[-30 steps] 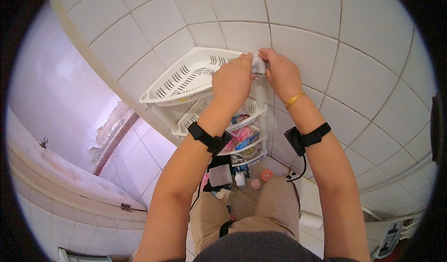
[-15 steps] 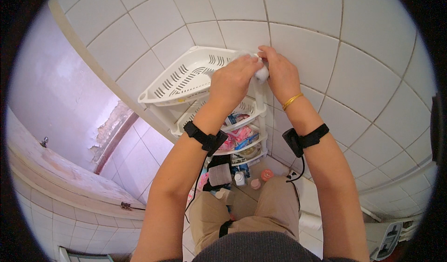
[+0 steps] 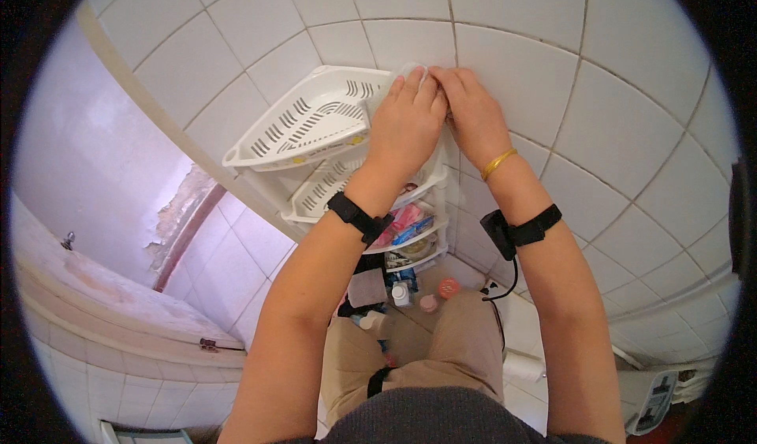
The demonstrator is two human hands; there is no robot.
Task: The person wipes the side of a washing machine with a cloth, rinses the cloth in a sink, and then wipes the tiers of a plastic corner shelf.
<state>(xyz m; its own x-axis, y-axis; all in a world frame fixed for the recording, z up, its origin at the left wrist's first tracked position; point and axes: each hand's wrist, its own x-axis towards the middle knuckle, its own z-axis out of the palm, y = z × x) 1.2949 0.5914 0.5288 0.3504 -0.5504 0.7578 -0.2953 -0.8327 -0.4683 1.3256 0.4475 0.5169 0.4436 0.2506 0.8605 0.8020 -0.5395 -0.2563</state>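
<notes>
A white plastic corner rack (image 3: 272,146) with slotted shelves stands in the tiled corner. Both my hands meet at the right end of its top shelf. My left hand (image 3: 408,121) is closed over a thin, whitish, crumpled cloth (image 3: 409,70); only an edge of it shows past the fingers. My right hand (image 3: 475,117) lies right beside it, fingers bent over the shelf's corner by the wall. Its fingertips touch my left fingers, and what they grip is hidden. The bare part of the top shelf (image 3: 331,113) shows to the left.
Lower shelves hold pink and blue packets (image 3: 410,222). On the floor below stand a white bottle (image 3: 400,294), a pink jar (image 3: 428,303) and a round red container (image 3: 449,288), beside a grey cloth (image 3: 367,288). A doorway opens at left; a tiled wall (image 3: 520,73) borders the right.
The white bunched cloth between my hands is now mostly covered. My left hand has shifted slightly right and the two hands have come together. The view has tilted a little.
</notes>
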